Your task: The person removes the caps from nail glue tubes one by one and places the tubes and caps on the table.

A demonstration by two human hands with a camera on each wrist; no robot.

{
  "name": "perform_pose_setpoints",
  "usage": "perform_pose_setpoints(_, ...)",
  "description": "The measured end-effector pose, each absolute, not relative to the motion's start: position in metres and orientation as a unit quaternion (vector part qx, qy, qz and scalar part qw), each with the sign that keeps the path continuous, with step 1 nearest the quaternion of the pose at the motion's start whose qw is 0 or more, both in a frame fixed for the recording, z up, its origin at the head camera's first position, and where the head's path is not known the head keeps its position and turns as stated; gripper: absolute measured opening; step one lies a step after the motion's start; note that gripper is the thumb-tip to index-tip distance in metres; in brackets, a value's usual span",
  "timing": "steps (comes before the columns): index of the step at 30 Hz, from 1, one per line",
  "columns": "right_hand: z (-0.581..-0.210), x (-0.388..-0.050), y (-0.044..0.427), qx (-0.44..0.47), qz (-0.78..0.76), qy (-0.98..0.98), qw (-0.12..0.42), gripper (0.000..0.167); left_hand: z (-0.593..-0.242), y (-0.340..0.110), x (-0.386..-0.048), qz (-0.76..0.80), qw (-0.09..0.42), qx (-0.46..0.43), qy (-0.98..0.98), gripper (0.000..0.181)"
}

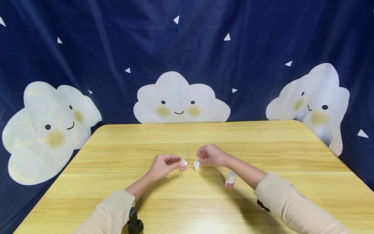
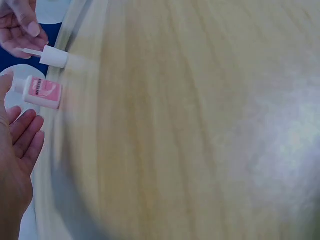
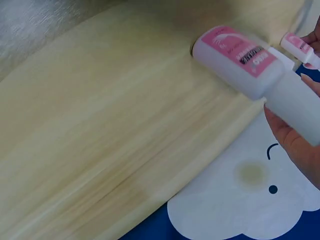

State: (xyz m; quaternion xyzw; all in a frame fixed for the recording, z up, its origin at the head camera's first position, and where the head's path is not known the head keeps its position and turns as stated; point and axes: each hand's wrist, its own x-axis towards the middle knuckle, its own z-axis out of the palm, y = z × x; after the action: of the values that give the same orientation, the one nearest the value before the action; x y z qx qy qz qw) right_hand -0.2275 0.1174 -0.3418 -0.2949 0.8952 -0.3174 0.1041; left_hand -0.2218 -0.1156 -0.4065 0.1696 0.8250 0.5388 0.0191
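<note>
A small pink-labelled bottle (image 1: 183, 166) stands uncapped on the table; in the left wrist view the bottle (image 2: 44, 93) shows its pale neck. Beside it my left hand (image 1: 164, 166) has its thumb at the bottle, fingers extended and not wrapped round it. To the bottle's right, a white cap (image 1: 196, 166) rests with its thin brush pointing up, seen also as a cap (image 2: 55, 57) with the brush (image 2: 32, 52). My right hand (image 1: 213, 156) is just right of the cap, fingers loosely bent, with no clear grip on cap or brush.
A second pink-labelled bottle (image 1: 230, 181), white cap on, stands nearer the front under my right forearm; it looms large as a bottle (image 3: 237, 62) in the right wrist view. The wooden table (image 1: 117, 146) ends at a dark blue curtain (image 1: 117, 39) with clouds.
</note>
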Motion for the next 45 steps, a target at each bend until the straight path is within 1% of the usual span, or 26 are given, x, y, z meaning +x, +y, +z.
perform_pose_setpoints(7,-0.337,-0.223,0.126,-0.298,-0.304,0.901,0.089,0.021,-0.395,-0.118,-0.22,0.525,-0.031,0.167,0.834,0.032)
perform_pose_setpoints(13,-0.329,-0.218,0.136,-0.295,-0.32,0.897,0.077,0.019,-0.38,-0.118,-0.22,0.524,-0.07,0.163,0.833,0.03)
perform_pose_setpoints(20,-0.322,-0.21,0.15,-0.298,-0.314,0.901,0.037,0.014,-0.365,-0.117,-0.219,0.507,-0.121,0.178,0.835,0.026)
perform_pose_setpoints(26,-0.324,-0.204,0.161,-0.299,-0.314,0.901,0.013,0.014,-0.359,-0.112,-0.213,0.513,-0.149,0.203,0.821,0.023)
perform_pose_setpoints(33,-0.329,-0.195,0.172,-0.291,-0.323,0.901,-0.003,0.014,-0.355,-0.1,-0.205,0.518,-0.145,0.226,0.812,0.02)
perform_pose_setpoints(45,-0.335,-0.181,0.185,-0.277,-0.363,0.889,-0.027,0.015,-0.357,-0.081,-0.19,0.553,-0.083,0.235,0.795,0.024)
